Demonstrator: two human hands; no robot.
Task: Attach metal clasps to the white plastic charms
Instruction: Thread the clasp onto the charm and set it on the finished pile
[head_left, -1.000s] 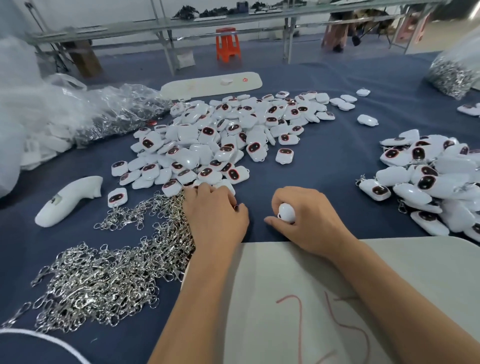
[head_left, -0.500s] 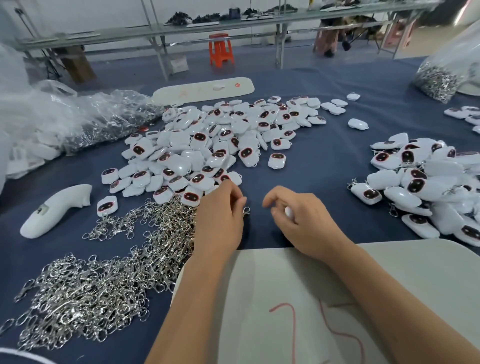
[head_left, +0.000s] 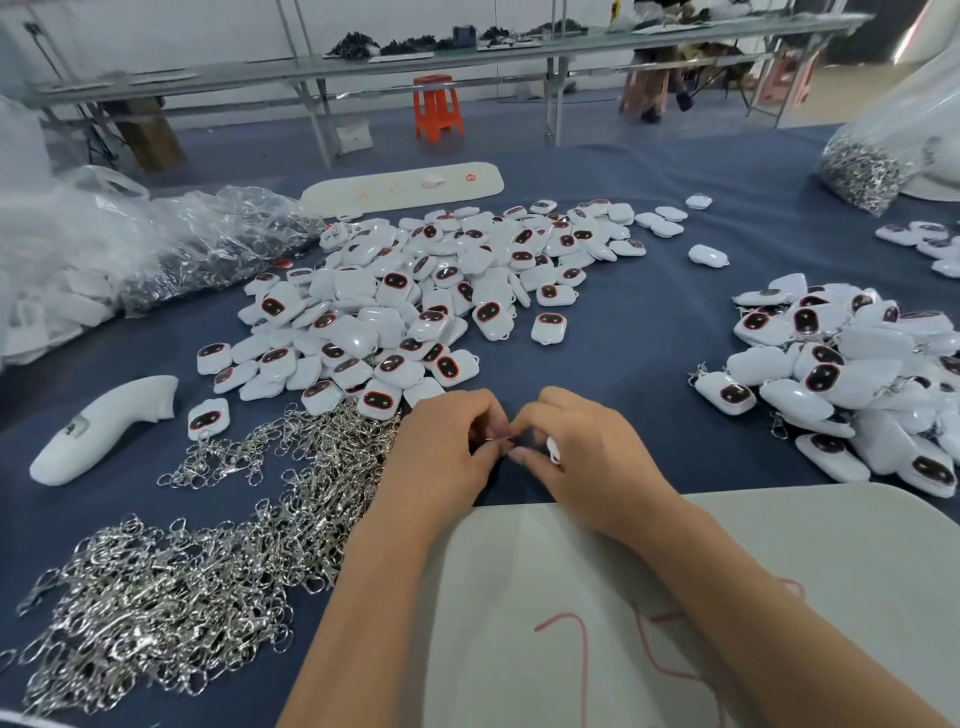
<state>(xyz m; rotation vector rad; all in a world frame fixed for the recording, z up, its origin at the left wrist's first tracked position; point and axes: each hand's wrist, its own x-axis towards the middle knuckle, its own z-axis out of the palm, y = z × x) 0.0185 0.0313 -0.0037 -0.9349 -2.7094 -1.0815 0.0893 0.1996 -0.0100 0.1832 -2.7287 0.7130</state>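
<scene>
Hands meet at frame centre, over blue cloth. Left hand (head_left: 447, 447) pinches a clasp (head_left: 493, 440), barely visible. Right hand (head_left: 582, 452) curls round a white charm (head_left: 553, 450), mostly hidden. Clasp heap (head_left: 182, 587) lower left; bare charms (head_left: 426, 301) centre; pile at right (head_left: 841, 374), some with clasps on.

Risk: loop and clasp tiny and hidden; a poor line-up could slip the clasp into the heap.

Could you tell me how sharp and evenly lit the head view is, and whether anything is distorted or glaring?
In the head view, light is soft and even, shadows faint; the wide lens bows the far workbench; glare glints off the clasp pile and the plastic bag; the hands, left hand and right hand, are slightly soft, hiding the pinched clasp's detail.
</scene>
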